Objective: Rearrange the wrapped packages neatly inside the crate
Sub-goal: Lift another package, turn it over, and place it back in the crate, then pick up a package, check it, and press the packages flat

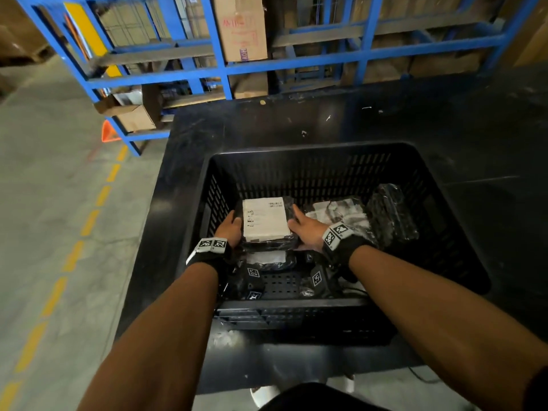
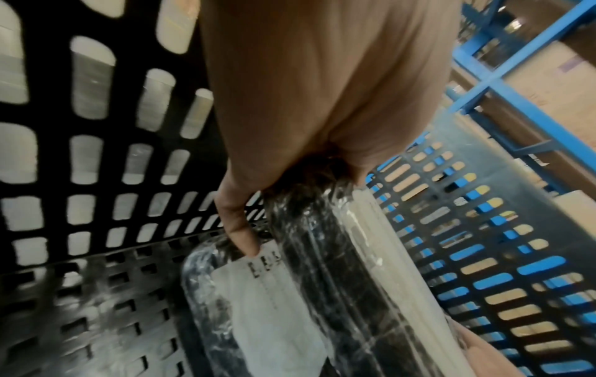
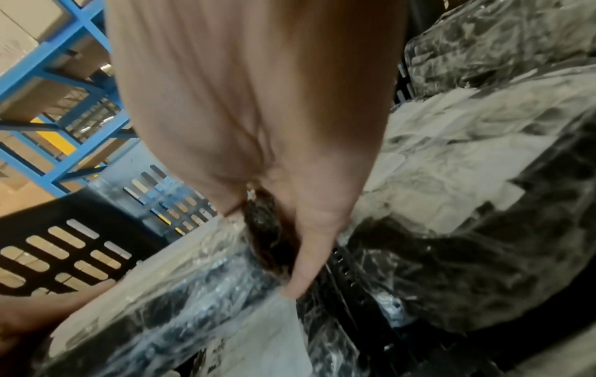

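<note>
Fingers (image 2: 240, 237) of both hands clamp the labelled package (image 1: 265, 219) by its sides; lower it flat, edges squared on the package beneath (image 1: 267, 258), clear of crate (image 1: 296, 152) wall.

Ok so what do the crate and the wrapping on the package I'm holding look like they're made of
The black slotted crate looks like moulded rigid plastic with a dull finish: its walls are even rows of cut-out slots. The black package with the white label, held on either side by the left hand and the right hand, seems wrapped in clear glossy plastic film, which shows wrinkles and glints. Its contents are hidden.
</note>
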